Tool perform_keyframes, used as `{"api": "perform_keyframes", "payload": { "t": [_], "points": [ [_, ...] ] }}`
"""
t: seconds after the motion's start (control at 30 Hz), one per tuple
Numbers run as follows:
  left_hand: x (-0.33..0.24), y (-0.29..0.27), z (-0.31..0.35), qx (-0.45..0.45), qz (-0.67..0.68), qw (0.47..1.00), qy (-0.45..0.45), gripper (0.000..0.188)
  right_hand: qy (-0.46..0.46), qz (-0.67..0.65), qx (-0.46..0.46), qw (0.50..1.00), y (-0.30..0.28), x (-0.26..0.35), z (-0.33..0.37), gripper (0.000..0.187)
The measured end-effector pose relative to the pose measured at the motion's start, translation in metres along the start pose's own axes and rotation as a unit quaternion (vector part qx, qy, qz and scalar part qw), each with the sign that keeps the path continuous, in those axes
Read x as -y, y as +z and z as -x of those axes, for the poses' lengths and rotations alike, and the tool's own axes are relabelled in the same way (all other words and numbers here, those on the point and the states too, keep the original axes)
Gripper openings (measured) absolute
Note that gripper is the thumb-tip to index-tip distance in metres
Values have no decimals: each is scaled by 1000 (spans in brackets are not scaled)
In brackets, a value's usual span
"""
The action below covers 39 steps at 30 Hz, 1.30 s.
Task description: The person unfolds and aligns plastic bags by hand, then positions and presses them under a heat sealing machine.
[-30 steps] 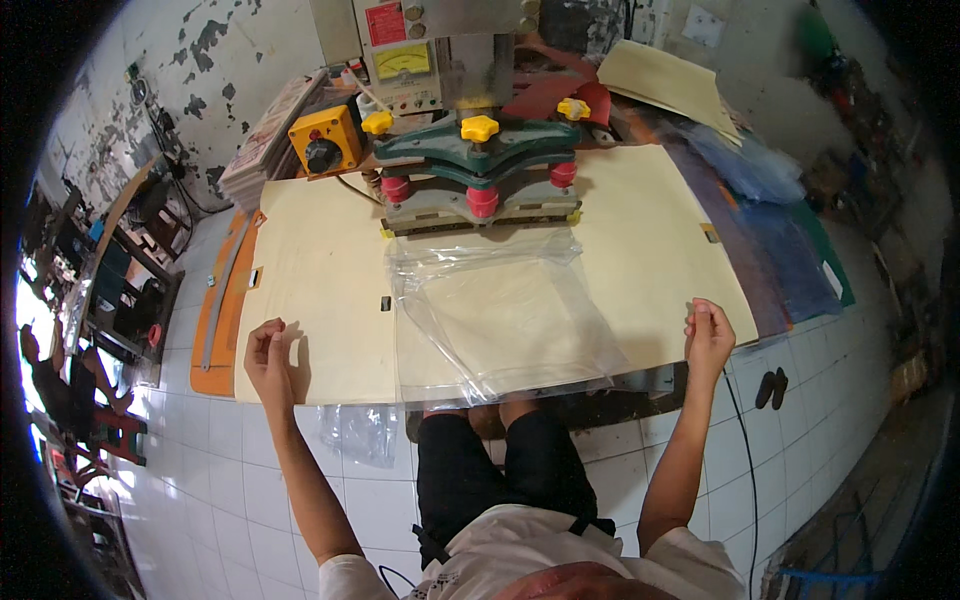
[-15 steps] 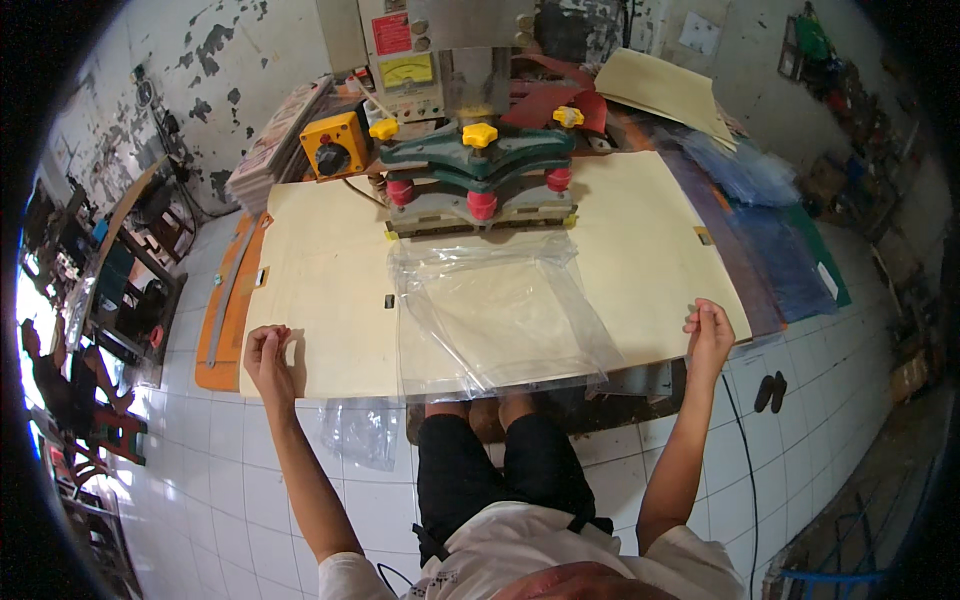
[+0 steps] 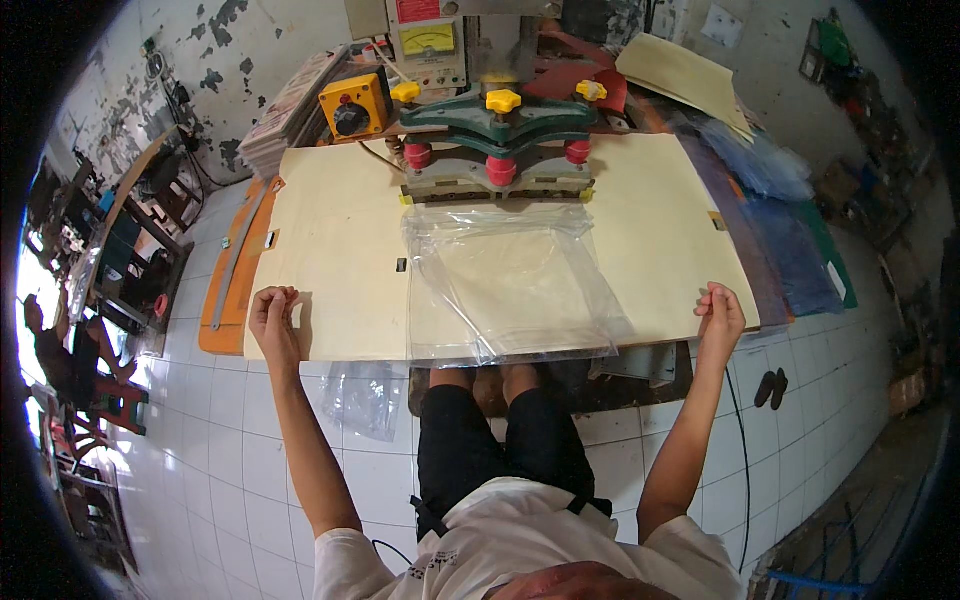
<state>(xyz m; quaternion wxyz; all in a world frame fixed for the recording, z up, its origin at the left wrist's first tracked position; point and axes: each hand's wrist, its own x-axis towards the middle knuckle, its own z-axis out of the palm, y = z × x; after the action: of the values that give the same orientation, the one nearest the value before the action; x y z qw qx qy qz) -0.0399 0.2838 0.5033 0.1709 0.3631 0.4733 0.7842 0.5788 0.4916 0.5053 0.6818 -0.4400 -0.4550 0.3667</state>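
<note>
A clear plastic sheet [image 3: 510,285], wrinkled and layered, lies over the middle of the cream-covered worktop [image 3: 335,220]. Its far edge reaches the bar of a green press head [image 3: 500,150] with yellow star knobs and red posts. At the worktop's near left edge is my left hand [image 3: 275,318], fingers curled in and nothing visible in it. My right hand [image 3: 722,318] hovers by the near right edge, its fingers loosely folded, also with nothing visible in them. Both hands are apart from the plastic, one on each side.
A yellow control box [image 3: 354,105] with a black knob stands left of the press, beside a paper stack [image 3: 290,125]. Cream sheets [image 3: 690,80] and clear plastic [image 3: 750,160] are piled at the far right. More plastic [image 3: 365,400] hangs below the near edge.
The view has tilted, so the worktop and press appear higher in the picture. Both hands stay curled at the sides, and the plastic keeps its place under the press.
</note>
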Motion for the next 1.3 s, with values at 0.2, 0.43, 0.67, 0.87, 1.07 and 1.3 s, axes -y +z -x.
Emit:
{"api": "perform_keyframes", "payload": {
  "t": [0.2,0.43,0.67,0.87,1.07,1.3],
  "points": [
    [-2,2,-1,2,7,1000,0,8,1,-19,7,1000,-5,-2,-2,19],
    [2,-5,-3,3,15,1000,0,7,4,-21,17,1000,0,-1,0,17],
    [4,-6,-3,5,21,1000,2,7,3,-13,16,1000,1,0,0,17],
    [3,-3,-3,-5,15,1000,-5,7,1,-3,16,1000,1,2,-1,17],
    [2,-5,-2,-2,17,1000,-12,7,-46,-69,-54,995,0,23,21,20],
    [-1,-2,-3,1,14,1000,-15,8,24,20,72,997,-10,38,54,28]
  ]
}}
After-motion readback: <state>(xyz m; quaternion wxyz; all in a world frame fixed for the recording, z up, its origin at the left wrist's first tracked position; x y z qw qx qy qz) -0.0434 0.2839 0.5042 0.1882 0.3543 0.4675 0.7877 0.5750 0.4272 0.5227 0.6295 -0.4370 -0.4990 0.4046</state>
